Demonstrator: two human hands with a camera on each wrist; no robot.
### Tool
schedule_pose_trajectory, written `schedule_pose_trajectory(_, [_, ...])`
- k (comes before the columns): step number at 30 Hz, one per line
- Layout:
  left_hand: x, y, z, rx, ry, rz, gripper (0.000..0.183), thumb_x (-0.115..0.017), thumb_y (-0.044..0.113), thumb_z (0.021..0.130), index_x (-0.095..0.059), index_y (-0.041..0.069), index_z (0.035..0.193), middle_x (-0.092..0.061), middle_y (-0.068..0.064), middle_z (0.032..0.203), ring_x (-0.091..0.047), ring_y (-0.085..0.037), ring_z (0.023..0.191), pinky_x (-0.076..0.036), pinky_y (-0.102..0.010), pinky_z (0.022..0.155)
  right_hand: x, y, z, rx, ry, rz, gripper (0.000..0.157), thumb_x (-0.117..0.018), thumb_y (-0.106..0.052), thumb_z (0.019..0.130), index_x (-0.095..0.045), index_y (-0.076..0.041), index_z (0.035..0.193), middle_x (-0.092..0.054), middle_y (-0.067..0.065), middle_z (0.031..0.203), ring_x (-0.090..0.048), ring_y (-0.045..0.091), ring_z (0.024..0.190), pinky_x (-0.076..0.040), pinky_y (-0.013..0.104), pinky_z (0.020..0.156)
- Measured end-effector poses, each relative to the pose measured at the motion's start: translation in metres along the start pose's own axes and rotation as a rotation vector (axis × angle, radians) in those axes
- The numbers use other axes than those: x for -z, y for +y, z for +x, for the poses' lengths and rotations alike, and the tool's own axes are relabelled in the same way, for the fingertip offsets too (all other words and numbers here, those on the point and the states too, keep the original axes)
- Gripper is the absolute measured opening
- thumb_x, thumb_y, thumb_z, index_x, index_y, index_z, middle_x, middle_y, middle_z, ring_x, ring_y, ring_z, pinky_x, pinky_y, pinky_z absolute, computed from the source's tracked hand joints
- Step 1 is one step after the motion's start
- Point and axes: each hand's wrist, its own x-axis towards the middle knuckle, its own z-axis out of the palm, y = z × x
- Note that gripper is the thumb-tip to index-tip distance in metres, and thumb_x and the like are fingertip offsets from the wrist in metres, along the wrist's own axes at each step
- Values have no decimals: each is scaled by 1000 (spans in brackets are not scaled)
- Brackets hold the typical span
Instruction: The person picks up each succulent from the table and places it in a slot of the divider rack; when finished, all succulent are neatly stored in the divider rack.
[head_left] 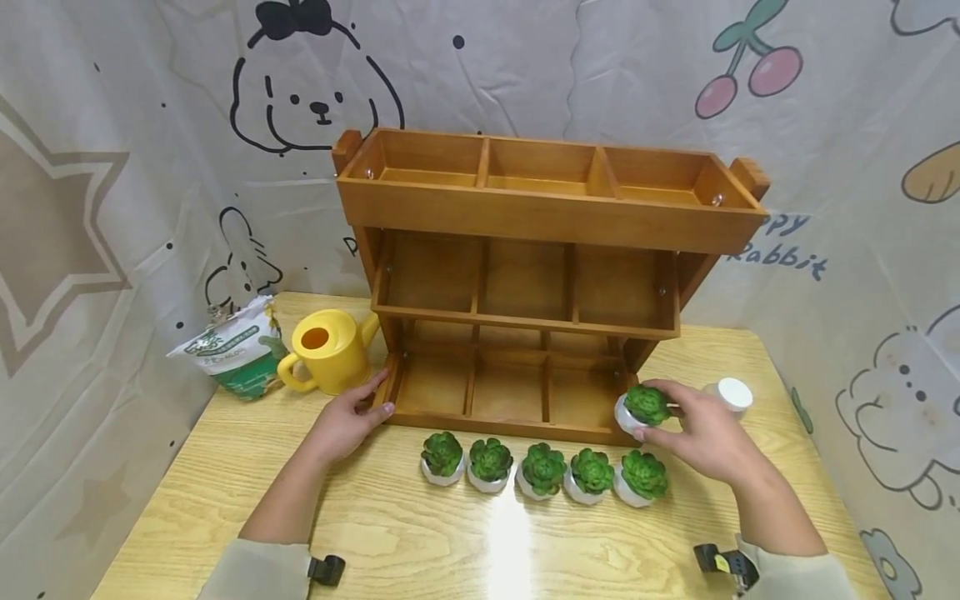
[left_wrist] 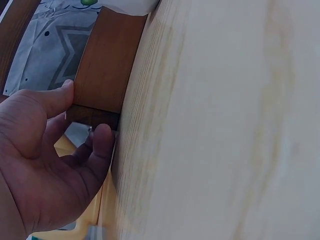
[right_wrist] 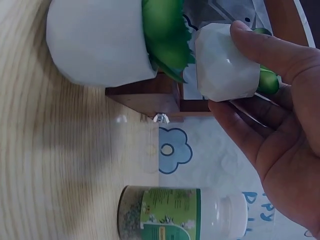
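Note:
My right hand (head_left: 705, 429) grips a small potted succulent (head_left: 647, 406) at the right end of the lowest tier of a brown wooden plant shelf (head_left: 551, 208). In the right wrist view, its white faceted pot (right_wrist: 227, 62) is between thumb and fingers, and the green leaves are partly hidden by the hand. My left hand (head_left: 348, 425) holds the left front corner of the bottom tier. Seen from the left wrist, thumb and fingertips pinch the wooden corner (left_wrist: 97, 95). Several matching succulents (head_left: 543, 469) stand in a row on the table in front of the shelf.
A yellow watering can (head_left: 330, 350) and a green-and-white bag (head_left: 238, 350) stand left of the shelf. Behind my right hand is a white-capped bottle (head_left: 733, 394), its green label (right_wrist: 170, 212) showing in the right wrist view. A patterned cloth (head_left: 480, 67) hangs behind the wooden table (head_left: 390, 533).

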Motion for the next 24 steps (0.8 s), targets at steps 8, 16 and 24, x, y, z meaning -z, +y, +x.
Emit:
schedule_pose_trajectory(8, [0,0,0,7,4,-4,66,-66,40,103,-39,28,162,-42,-22,159,-41,-45,143,-36,-62,114,-3,-1,12,-30,-47,-3,70,-86,-38,86,-59,-5,141,-70,18,124,-67,41,112,-54,61,94])
schedule_pose_trajectory(16, [0,0,-1,24,8,-3,67,-67,42,102,-40,30,162,-41,-18,161,-46,-39,138,-51,-48,94,-9,-1,26,-42,-99,-5,67,-85,-35,88,-58,-6,142,-70,17,124,-67,40,113,-55,59,93])
schedule_pose_trajectory(24, [0,-2,0,22,10,-18,67,-68,42,101,-41,30,161,-42,-17,161,-46,-40,139,-52,-51,98,-15,0,38,-32,-126,-45,63,-86,-29,86,-60,-8,139,-71,18,121,-68,38,110,-56,58,91])
